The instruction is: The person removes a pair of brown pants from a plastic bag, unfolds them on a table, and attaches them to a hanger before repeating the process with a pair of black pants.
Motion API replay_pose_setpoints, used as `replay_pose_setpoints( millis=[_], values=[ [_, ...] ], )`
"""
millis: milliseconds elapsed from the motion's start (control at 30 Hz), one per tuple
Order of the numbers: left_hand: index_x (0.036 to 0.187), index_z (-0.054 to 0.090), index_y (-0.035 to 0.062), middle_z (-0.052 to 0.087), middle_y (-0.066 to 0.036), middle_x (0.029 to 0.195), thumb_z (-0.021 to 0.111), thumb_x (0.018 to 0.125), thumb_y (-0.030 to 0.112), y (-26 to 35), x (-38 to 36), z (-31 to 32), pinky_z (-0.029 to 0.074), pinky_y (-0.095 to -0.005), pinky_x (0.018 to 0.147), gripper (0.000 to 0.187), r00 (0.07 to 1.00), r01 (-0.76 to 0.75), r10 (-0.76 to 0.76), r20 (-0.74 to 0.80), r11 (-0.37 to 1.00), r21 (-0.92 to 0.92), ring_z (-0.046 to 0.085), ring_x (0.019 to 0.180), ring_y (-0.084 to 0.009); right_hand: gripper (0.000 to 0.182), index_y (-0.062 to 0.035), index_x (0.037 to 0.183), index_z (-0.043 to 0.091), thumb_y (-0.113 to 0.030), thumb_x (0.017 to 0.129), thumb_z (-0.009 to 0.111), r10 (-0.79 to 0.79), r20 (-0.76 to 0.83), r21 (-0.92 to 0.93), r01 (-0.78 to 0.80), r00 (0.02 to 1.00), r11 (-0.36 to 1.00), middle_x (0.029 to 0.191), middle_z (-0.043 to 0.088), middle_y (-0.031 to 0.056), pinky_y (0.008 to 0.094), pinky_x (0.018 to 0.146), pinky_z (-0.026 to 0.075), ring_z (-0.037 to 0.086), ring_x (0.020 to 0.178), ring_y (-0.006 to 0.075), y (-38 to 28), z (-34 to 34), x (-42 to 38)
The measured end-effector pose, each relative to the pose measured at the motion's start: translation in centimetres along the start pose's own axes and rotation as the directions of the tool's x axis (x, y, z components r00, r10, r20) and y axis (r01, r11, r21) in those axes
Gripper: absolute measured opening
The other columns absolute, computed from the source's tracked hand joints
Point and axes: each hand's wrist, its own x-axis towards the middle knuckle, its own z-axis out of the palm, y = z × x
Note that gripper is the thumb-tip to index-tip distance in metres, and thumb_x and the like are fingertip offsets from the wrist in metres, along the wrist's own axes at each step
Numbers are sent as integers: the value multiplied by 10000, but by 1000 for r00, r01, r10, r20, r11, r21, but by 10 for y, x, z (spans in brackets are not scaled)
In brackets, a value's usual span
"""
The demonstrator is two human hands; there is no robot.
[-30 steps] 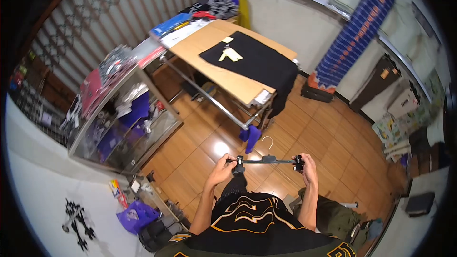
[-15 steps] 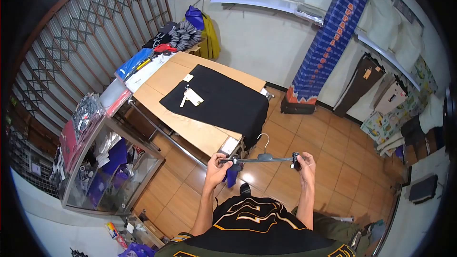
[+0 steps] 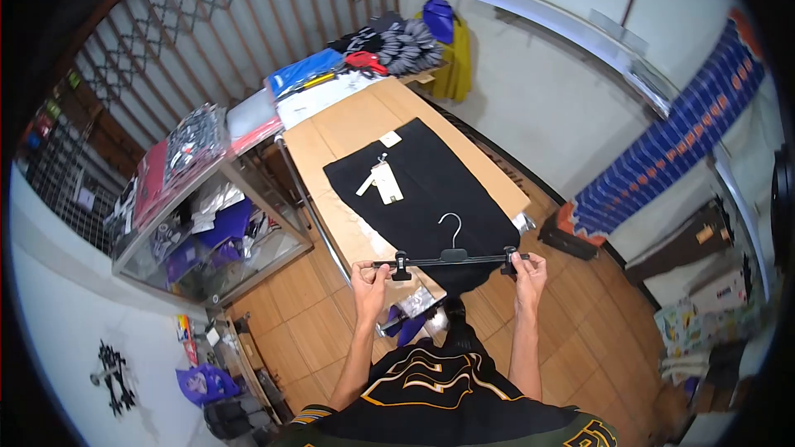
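Observation:
My left hand point(image 3: 369, 288) pinches the left end of a black clip hanger point(image 3: 453, 257), just outside its left clip point(image 3: 402, 266). At the other end, my right hand point(image 3: 528, 276) grips the hanger around its right clip point(image 3: 510, 261). The hanger is level, and its metal hook points away from me. Beyond it, a black garment point(image 3: 439, 186) lies flat and folded on a wooden table point(image 3: 331, 145), with pale paper tags point(image 3: 384, 183) on top. In this view, the hanger overlaps the garment's near end, which drapes over the table edge.
Left of the table stands a glass display case point(image 3: 215, 236) topped with bagged goods. Blue packets point(image 3: 302, 72) and a pile of dark grey items point(image 3: 410, 48) sit at the table's far end. A tall blue printed column point(image 3: 662, 149) leans at the right.
My view has turned left and moved nearer the table. The hanger, held in both hands, now appears level in front of the garment's near end; its right end has turned more squarely toward me.

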Motion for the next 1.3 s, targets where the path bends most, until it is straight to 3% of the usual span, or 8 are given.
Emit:
replay_pose_setpoints(
  millis=[167,500,533,633,733,833,1067,1300],
  values=[
    [1146,478,-1,724,-100,862,714,965,138,-3,34,11,455,-214,622,329,966,-91,104,-239,994,67,631,758,-93,221,-50,1156,533,-140,1000,661,96,202,-63,-84,975,994,979,732,76,267,669,532,681,863,130,-10,70,80],
    [1111,597,-76,694,-125,963,756,923,92,1,123,43,561,-259,794,298,850,-46,153,-505,975,217,676,904,-137,165,-8,1029,657,-102,920,739,181,587,-320,21,789,947,863,715,57,243,640,499,655,772,103,12,209,267],
    [1109,610,-66,690,-100,942,765,917,89,-21,149,37,551,-256,769,291,829,-263,303,-471,953,152,655,872,-122,162,-2,1014,666,-98,910,744,168,617,-335,64,768,940,866,717,60,248,648,498,655,776,108,22,225,285],
    [1143,670,-66,667,-99,857,861,806,262,-16,204,31,517,-319,723,507,779,-81,388,-492,841,536,613,771,-168,185,31,1007,716,-88,874,763,81,645,-367,215,760,905,888,731,87,288,754,525,675,806,159,39,280,322],
    [1225,684,-14,677,-190,1108,881,760,334,-18,259,23,524,-398,911,613,728,-20,471,-498,741,671,650,1008,-306,229,35,1015,743,-115,848,789,21,654,-443,360,756,821,883,747,107,302,770,537,692,816,169,60,332,350],
    [1274,679,20,624,-210,1233,900,713,388,-15,305,17,482,-442,1013,706,720,93,420,-553,731,676,604,1139,-363,241,-20,981,783,-186,809,813,-57,641,-485,461,766,743,876,771,141,341,786,558,742,813,230,66,374,356],
    [1346,669,136,616,-159,1223,893,681,501,-6,342,14,443,-434,1056,791,702,348,329,-631,615,707,550,1203,-331,220,-46,944,792,-207,797,825,-110,647,-470,509,754,721,842,768,110,365,775,557,738,793,246,92,414,376],
    [1369,655,178,613,-168,1231,878,690,537,2,346,17,433,-467,1062,799,692,414,295,-659,586,697,549,1202,-355,251,-51,977,781,-235,809,802,-27,681,-568,550,732,612,870,764,111,391,806,557,733,847,269,67,426,372]
  ],
)
